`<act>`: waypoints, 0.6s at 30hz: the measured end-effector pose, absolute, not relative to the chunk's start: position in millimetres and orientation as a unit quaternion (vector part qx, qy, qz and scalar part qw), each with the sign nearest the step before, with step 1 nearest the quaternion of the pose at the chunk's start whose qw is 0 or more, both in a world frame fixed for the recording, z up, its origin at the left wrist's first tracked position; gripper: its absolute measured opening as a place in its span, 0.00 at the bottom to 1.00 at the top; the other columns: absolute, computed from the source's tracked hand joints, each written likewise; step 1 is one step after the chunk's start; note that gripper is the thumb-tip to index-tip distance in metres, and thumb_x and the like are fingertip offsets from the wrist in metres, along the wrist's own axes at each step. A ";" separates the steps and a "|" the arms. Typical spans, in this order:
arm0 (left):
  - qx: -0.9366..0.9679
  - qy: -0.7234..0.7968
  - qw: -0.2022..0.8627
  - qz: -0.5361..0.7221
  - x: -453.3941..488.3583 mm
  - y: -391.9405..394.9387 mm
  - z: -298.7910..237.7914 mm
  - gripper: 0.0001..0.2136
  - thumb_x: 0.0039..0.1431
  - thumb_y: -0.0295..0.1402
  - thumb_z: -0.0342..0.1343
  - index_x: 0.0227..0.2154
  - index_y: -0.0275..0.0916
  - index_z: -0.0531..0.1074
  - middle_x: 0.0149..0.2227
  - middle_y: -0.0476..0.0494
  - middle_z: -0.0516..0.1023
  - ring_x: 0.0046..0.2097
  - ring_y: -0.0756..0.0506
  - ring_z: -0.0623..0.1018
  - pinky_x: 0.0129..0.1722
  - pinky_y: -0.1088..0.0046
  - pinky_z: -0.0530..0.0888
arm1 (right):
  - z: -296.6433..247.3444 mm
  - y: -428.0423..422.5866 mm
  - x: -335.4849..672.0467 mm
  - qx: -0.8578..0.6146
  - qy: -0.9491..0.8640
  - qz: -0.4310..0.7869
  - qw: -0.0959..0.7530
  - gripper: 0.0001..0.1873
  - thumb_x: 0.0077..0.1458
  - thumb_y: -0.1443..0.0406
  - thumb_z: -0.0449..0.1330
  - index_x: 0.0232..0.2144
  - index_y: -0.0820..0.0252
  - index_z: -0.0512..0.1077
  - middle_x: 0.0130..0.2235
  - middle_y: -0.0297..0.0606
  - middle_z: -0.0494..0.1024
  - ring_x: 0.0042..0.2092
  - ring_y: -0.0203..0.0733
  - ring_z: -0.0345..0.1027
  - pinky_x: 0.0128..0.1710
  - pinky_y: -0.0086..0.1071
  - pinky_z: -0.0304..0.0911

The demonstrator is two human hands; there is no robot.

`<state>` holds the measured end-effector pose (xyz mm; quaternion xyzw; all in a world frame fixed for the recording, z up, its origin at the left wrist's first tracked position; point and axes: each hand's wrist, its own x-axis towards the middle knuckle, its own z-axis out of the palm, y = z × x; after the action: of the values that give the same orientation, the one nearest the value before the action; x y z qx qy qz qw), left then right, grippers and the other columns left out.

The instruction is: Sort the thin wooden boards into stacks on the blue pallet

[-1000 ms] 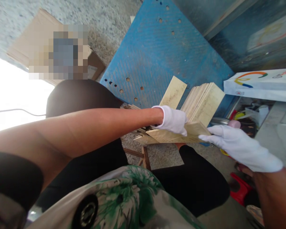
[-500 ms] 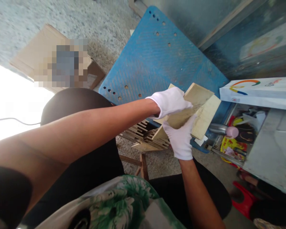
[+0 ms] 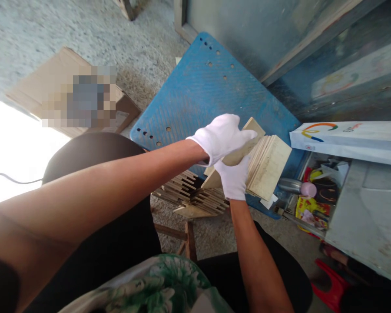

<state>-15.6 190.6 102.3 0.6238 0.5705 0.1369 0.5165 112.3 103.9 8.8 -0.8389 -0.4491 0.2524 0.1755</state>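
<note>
Both my hands wear white gloves. My left hand [image 3: 221, 137] is closed over the top of a pale wooden board [image 3: 244, 150], and my right hand [image 3: 233, 182] grips the same board from below. The board is tilted and sits against a leaning row of similar boards [image 3: 269, 167] standing on a blue perforated panel [image 3: 195, 100]. Below my hands lies a criss-crossed pile of thin wooden slats [image 3: 190, 198] on a small wooden stool [image 3: 187, 237].
A cardboard box [image 3: 52, 82] lies on the concrete floor at the left. At the right are a white printed box [image 3: 345, 137], a tray of mixed small items [image 3: 313, 195], a grey slab [image 3: 368, 217] and a red stool [image 3: 330, 284].
My right hand came in from the right and took hold of the board from below. Both hands lifted the board from flat and tilted it up against the leaning row.
</note>
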 end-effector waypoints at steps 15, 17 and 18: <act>0.612 0.593 0.475 0.220 -36.4 204.5 119.6 0.15 0.58 0.42 0.50 0.42 0.37 0.71 0.40 0.44 0.75 0.46 0.43 0.74 0.45 0.70 0.69 | -53.1 147.1 134.3 -0.900 -0.353 0.250 -0.062 0.72 0.30 0.46 0.70 0.63 0.83 0.38 0.57 0.68 0.62 0.59 0.58 0.60 0.57 0.39 0.59; 0.607 0.595 0.477 0.225 -37.9 204.3 121.1 0.15 0.58 0.41 0.50 0.42 0.37 0.70 0.40 0.44 0.75 0.45 0.44 0.74 0.45 0.70 0.69 | -54.9 151.7 130.1 -0.901 -0.350 0.249 -0.068 0.71 0.32 0.46 0.69 0.64 0.82 0.38 0.57 0.68 0.62 0.59 0.58 0.60 0.55 0.39 0.60; 0.606 0.593 0.478 0.226 -38.7 204.4 121.7 0.15 0.58 0.41 0.50 0.42 0.36 0.70 0.40 0.44 0.75 0.45 0.44 0.74 0.44 0.70 0.69 | -56.2 153.2 128.3 -0.901 -0.348 0.249 -0.068 0.70 0.33 0.46 0.69 0.64 0.82 0.38 0.57 0.69 0.62 0.58 0.59 0.61 0.54 0.40 0.61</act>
<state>-38.7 204.4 121.7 0.6065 0.5934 0.2263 0.4784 128.3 153.2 -56.2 -0.9011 -0.3482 0.2491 -0.0684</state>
